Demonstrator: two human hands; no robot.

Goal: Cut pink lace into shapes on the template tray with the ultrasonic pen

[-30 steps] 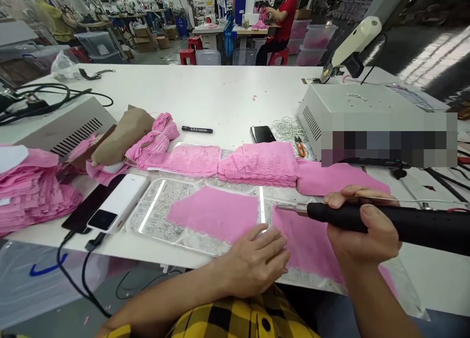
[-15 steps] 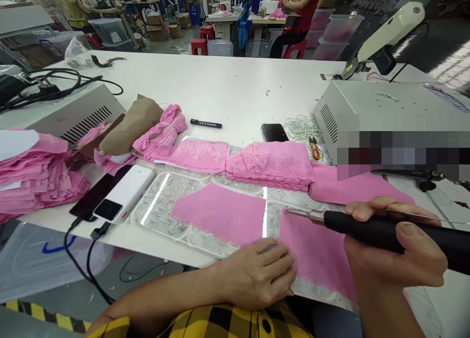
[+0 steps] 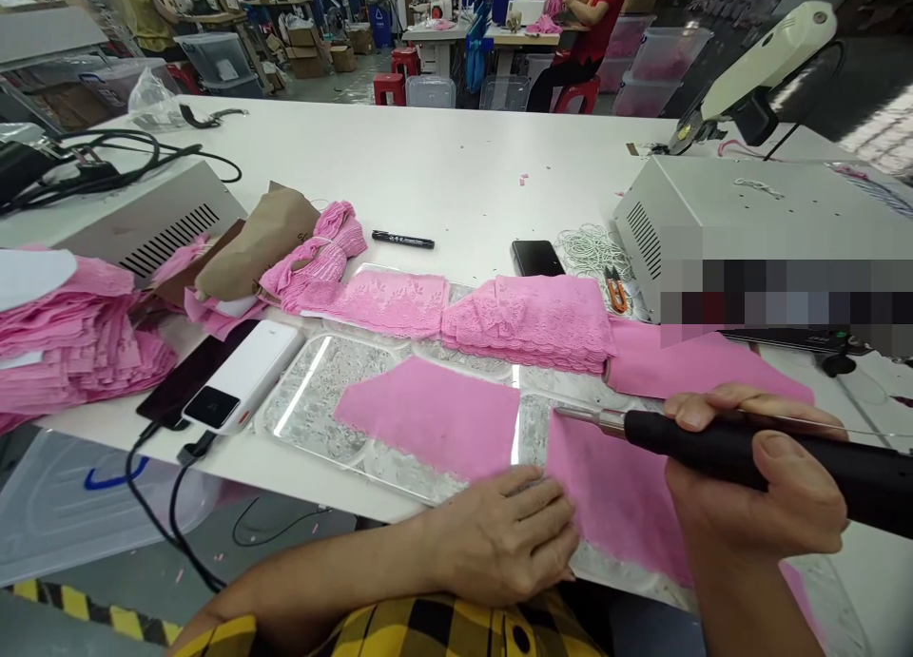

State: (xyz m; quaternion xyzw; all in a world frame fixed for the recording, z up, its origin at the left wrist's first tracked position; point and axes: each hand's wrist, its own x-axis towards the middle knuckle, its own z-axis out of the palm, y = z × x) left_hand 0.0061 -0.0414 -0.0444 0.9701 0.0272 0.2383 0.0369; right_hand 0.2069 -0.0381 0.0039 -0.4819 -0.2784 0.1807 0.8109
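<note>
My right hand point(image 3: 748, 486) is closed round a black pen-shaped cutting tool point(image 3: 713, 443), whose metal tip points left over a pink fabric piece point(image 3: 613, 491). My left hand point(image 3: 510, 538) lies flat, fingers together, on that piece's near left corner at the table's front edge. A second pink fabric piece point(image 3: 432, 415) lies to the left on a clear plate point(image 3: 314, 400).
Stacks of pink lace point(image 3: 528, 319) lie behind the plate, and more pink pieces point(image 3: 64, 353) are piled at far left. A white power bank point(image 3: 242, 376), two phones, a marker point(image 3: 403, 241), orange snips point(image 3: 614, 291) and two grey boxes point(image 3: 748, 220) stand around. A person in red sits far behind.
The view has shifted slightly. My hands and the tool have barely moved; the tool's tip stays over the right fabric piece.
</note>
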